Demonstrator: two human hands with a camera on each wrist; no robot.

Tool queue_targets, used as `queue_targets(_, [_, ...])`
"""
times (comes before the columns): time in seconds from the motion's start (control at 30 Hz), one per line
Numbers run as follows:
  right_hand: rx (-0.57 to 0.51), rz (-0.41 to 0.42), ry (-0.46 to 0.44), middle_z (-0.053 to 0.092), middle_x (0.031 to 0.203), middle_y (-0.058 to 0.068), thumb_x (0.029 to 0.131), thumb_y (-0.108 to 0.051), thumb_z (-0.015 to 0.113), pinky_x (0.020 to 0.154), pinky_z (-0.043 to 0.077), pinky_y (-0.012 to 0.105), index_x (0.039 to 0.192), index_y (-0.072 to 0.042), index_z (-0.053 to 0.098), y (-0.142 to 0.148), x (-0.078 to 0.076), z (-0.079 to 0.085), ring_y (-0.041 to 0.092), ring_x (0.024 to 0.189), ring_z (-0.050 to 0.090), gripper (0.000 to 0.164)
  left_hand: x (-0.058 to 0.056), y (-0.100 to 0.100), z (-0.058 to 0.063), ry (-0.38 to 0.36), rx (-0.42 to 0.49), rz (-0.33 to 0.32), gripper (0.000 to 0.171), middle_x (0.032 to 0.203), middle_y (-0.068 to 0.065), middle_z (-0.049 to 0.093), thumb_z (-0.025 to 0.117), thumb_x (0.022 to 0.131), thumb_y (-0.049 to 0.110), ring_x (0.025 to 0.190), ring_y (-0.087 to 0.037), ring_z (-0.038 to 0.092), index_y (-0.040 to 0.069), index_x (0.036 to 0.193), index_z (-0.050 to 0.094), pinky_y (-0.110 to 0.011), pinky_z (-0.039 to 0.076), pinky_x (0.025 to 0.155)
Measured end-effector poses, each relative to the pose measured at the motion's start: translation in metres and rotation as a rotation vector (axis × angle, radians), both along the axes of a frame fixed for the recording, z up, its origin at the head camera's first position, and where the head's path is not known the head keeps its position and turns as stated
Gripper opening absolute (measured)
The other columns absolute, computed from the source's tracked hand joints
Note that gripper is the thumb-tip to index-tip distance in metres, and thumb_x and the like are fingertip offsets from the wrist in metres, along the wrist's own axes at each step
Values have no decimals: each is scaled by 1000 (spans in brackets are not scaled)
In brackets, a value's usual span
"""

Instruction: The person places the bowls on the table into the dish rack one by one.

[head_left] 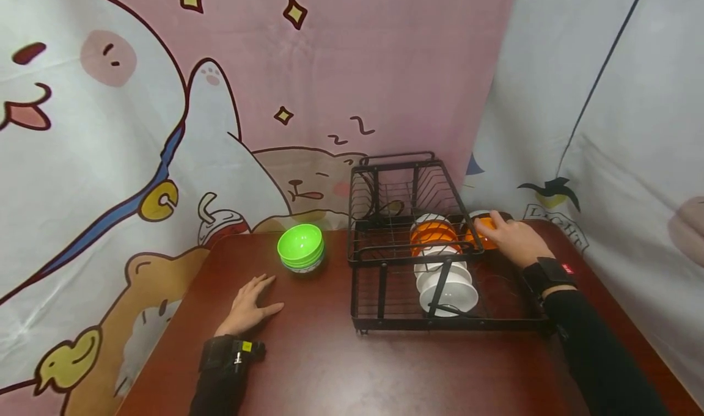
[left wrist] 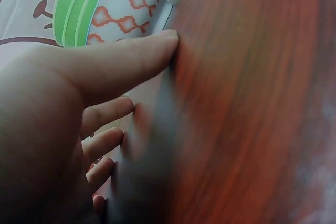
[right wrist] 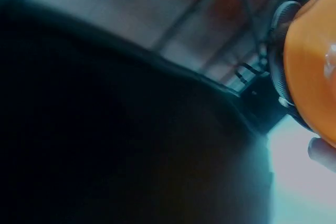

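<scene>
Head view: I found a black wire rack (head_left: 423, 325) on the table (head_left: 308, 355), with a row of white bowls (head_left: 452, 292) and orange bowls (head_left: 434, 236) in its lower tier. The right hand (head_left: 517, 240) reached to a separate orange bowl (head_left: 487, 243) at the rack's far right; I could not tell whether that bowl sat inside the frame or beside it. The green bowls (head_left: 300, 246) stood stacked on the table, outside the rack. I judged the racking of bowls to be partly done, with the green stack and the separate orange bowl outstanding.

Left wrist view: the left hand (head_left: 249, 306) held nothing; its fingers were spread, near but apart from the green stack. A patterned bowl (left wrist: 126, 6) formed the stack's lower part.

Right wrist view: the separate orange bowl showed at the edge, a dark ridged object (right wrist: 279, 51) against it. One fingertip (right wrist: 321, 151) met its rim; whether the hand pinched it, I could not tell.
</scene>
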State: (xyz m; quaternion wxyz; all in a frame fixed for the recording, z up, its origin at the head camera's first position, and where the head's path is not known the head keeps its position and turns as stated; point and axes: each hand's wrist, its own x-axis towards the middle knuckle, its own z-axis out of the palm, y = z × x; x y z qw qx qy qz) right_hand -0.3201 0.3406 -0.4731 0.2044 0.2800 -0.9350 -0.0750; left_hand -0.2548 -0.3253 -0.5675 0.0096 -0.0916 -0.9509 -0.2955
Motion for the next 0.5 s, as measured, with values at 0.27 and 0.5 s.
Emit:
queue_targets(0.27, [-77,-106,-106,50,114,19,75,18,80,67,59,52,142,-17,57,6,-2,-4,29,60,57,79,1,3,4,38,-9,-5,85,163,-24,35,79,86,50,150,-52,22,10,154,47,-79,16,112])
queue_targets(0.5, [-112,-162,-73,53,105,16,77,-6,89,59,57,45,139,-10,55,3,-2,-1,24,58,51,71,7,8,14,33,-9,-7,84,160,-29,35,79,86,48,147,-55,24,7,152,49,-81,19,110])
